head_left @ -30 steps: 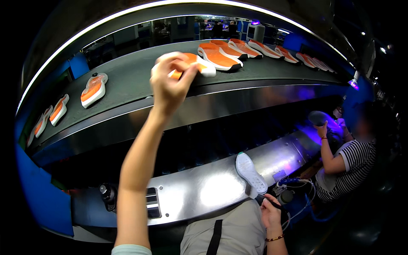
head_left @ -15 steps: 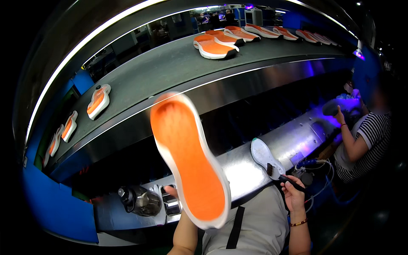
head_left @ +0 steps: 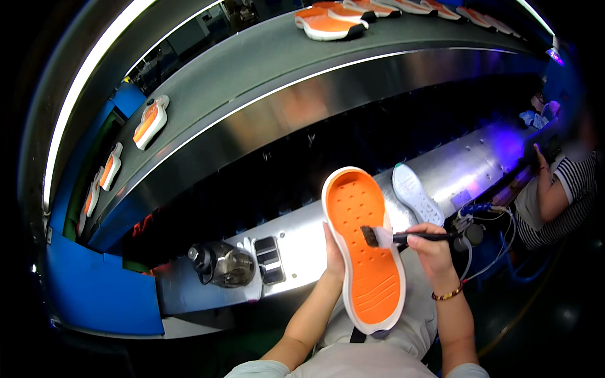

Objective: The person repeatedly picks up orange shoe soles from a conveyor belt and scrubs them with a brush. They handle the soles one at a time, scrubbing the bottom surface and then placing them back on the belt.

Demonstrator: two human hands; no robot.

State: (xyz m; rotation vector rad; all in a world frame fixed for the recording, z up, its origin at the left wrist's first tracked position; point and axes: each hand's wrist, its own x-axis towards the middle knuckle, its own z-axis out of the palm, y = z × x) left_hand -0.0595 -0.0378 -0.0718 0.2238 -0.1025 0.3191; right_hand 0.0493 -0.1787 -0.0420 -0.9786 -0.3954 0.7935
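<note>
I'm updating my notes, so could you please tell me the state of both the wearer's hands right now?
Left hand: holding the orange and white shoe sole, fingers mostly hidden behind it.
Right hand: closed around the black-handled brush.

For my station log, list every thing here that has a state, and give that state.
Left hand: closed on the orange sole.
Right hand: closed around the brush.
Orange sole: held up, orange face showing.
Brush: bristles at the orange face, contact unclear.
White sole: lying on the bench.
Bottle: cap on.
Belt: carrying soles; motion unclear.
Strip light: lit.
</note>
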